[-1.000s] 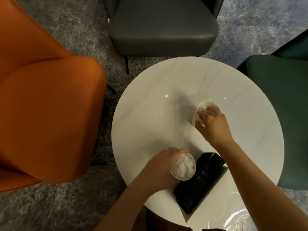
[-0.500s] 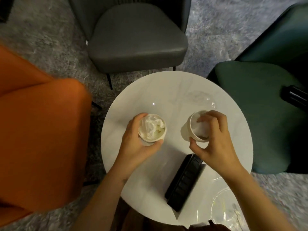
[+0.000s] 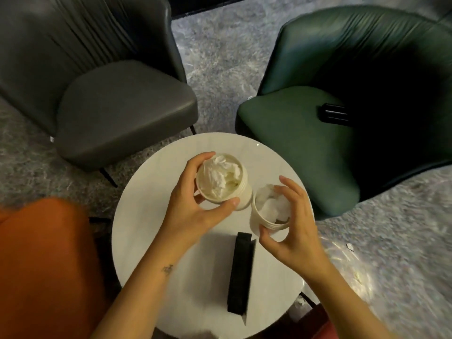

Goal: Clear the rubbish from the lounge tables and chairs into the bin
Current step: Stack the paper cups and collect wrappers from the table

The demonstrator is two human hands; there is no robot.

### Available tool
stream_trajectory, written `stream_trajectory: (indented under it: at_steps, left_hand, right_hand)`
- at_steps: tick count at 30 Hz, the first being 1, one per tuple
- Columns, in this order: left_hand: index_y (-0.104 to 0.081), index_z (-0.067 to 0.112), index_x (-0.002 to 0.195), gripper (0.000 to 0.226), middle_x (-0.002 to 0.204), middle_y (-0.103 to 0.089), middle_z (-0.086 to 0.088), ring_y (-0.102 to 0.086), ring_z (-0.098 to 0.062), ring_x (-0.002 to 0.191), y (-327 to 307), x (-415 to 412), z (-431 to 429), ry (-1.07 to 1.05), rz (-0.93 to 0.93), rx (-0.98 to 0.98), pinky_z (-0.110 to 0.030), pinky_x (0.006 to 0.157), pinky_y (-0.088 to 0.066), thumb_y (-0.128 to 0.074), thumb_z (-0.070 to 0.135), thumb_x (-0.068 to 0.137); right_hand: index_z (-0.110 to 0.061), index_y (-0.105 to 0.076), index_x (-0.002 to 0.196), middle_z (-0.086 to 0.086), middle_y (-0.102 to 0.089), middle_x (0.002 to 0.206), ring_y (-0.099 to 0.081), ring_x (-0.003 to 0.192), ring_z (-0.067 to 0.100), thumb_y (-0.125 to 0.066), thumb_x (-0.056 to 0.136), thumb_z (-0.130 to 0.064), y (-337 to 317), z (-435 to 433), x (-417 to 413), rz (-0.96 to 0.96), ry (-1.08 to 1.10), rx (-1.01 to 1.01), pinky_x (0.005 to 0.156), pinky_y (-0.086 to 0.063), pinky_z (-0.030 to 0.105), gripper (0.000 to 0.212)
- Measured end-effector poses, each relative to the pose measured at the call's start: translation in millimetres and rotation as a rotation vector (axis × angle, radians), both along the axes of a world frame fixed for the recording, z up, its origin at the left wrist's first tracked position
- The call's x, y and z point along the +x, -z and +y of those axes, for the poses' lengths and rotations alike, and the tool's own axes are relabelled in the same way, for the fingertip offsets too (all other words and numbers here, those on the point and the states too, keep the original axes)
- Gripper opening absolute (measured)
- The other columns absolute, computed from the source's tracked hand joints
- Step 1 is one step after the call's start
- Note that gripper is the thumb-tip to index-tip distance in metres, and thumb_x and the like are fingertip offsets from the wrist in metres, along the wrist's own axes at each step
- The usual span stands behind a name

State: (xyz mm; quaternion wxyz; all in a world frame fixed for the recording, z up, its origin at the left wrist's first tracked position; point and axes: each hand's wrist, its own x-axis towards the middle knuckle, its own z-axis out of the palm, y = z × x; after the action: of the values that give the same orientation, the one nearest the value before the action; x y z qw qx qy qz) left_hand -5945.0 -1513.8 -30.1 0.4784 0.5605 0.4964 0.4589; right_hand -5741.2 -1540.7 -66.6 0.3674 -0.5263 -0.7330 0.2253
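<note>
Head view: you are holding one paper cup in each hand above the round table (image 3: pixel 146 241).
Left hand (image 3: pixel 193 211): it is closing around the left cup (image 3: pixel 221 182), thumb and fingers on its rim; the cup is full of crumpled tissue and is sitting in your grip.
Right hand (image 3: pixel 293 231): it is gripping the right cup (image 3: pixel 270 211) from its right side, fingers curling over the rim; tissue is showing inside.
Cups: they are standing just beside each other, maybe touching.
Progress: both cups are looking lifted off the table, so I judge that collecting is going well.
Remaining: no bin is showing; the black box (image 3: pixel 241 272) is lying on the table, and a dark object (image 3: pixel 333 113) on the green chair (image 3: pixel 305 143) is too unclear to name.
</note>
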Motion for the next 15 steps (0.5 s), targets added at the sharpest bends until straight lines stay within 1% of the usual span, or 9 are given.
stream_trajectory:
  at_steps: [3,5,7,9,11,12,13,14,15]
  left_hand:
    - [-0.046,0.039,0.123,0.070,0.125,-0.053,0.016,-0.051,-0.010,0.119,-12.2,10.2,8.2,0.068,-0.005,0.009,-0.018,0.082,-0.049,-0.078,0.036,0.060]
    - [-0.047,0.041,0.122,0.069,0.124,-0.053,0.018,-0.051,-0.009,0.119,-19.4,16.1,12.3,0.100,-0.007,0.012,-0.017,0.081,-0.049,-0.077,0.037,0.059]
    - [-0.046,0.037,0.122,0.070,0.125,-0.053,0.015,-0.052,-0.012,0.119,-27.1,21.1,15.8,0.131,-0.020,0.025,-0.018,0.082,-0.049,-0.077,0.035,0.060]
    - [-0.046,0.033,0.123,0.070,0.126,-0.053,0.010,-0.052,-0.014,0.119,-35.7,25.6,18.8,0.154,-0.035,0.048,-0.019,0.081,-0.049,-0.076,0.035,0.060]
    - [-0.045,0.033,0.123,0.070,0.127,-0.052,0.010,-0.052,-0.013,0.119,-44.3,29.2,21.5,0.173,-0.046,0.068,-0.018,0.080,-0.050,-0.075,0.035,0.059]
    - [-0.045,0.032,0.123,0.070,0.127,-0.052,0.010,-0.052,-0.012,0.118,-47.9,30.7,22.3,0.187,-0.054,0.069,-0.018,0.080,-0.050,-0.076,0.033,0.059]
    - [-0.045,0.030,0.124,0.071,0.127,-0.053,0.010,-0.052,-0.012,0.118,-50.8,32.1,22.9,0.204,-0.061,0.067,-0.019,0.080,-0.050,-0.076,0.032,0.059]
    - [-0.045,0.029,0.124,0.072,0.126,-0.053,0.010,-0.053,-0.012,0.117,-53.0,33.0,23.2,0.224,-0.066,0.066,-0.020,0.081,-0.051,-0.076,0.031,0.060]
    - [-0.045,0.029,0.124,0.071,0.126,-0.053,0.010,-0.053,-0.012,0.117,-54.5,33.8,23.1,0.244,-0.067,0.064,-0.020,0.081,-0.051,-0.075,0.030,0.060]
  right_hand:
    - [-0.033,-0.027,0.135,-0.010,-0.012,0.153,-0.022,0.137,0.006,-0.076,0.067,-0.020,-6.5,-10.3,6.2,0.012,0.045,0.035,0.106,-0.026,0.012,0.084]
    - [-0.030,-0.025,0.139,-0.007,-0.001,0.156,-0.021,0.140,0.011,-0.077,0.067,-0.014,-10.2,-15.2,9.7,0.056,0.074,0.058,0.107,-0.025,0.014,0.090]
    - [-0.026,-0.023,0.141,-0.001,0.007,0.157,-0.014,0.143,0.012,-0.079,0.065,-0.007,-13.4,-18.0,11.5,0.106,0.115,0.092,0.108,-0.022,0.014,0.097]
    - [-0.020,-0.023,0.140,0.005,0.008,0.156,-0.007,0.143,0.010,-0.081,0.062,-0.005,-14.3,-18.8,12.7,0.127,0.180,0.116,0.108,-0.021,0.014,0.098]
    - [-0.020,-0.025,0.136,0.008,0.001,0.155,-0.011,0.143,0.011,-0.082,0.059,-0.008,-13.0,-19.3,13.4,0.144,0.257,0.089,0.107,-0.023,0.013,0.097]
    - [-0.025,-0.025,0.135,0.008,-0.008,0.154,-0.018,0.140,0.011,-0.083,0.058,-0.010,-12.4,-19.6,13.0,0.166,0.290,0.051,0.104,-0.026,0.012,0.097]
    - [-0.033,-0.024,0.133,0.006,-0.022,0.149,-0.030,0.135,0.008,-0.083,0.058,-0.011,-12.4,-19.7,12.4,0.202,0.315,0.001,0.099,-0.032,0.010,0.099]
    - [-0.044,-0.022,0.130,-0.001,-0.036,0.140,-0.042,0.124,0.002,-0.084,0.058,-0.011,-13.1,-20.0,11.1,0.246,0.333,-0.051,0.091,-0.038,0.007,0.100]
    - [-0.053,-0.021,0.125,-0.011,-0.045,0.128,-0.051,0.111,-0.004,-0.085,0.059,-0.013,-13.1,-20.6,9.7,0.284,0.346,-0.095,0.081,-0.042,0.005,0.100]
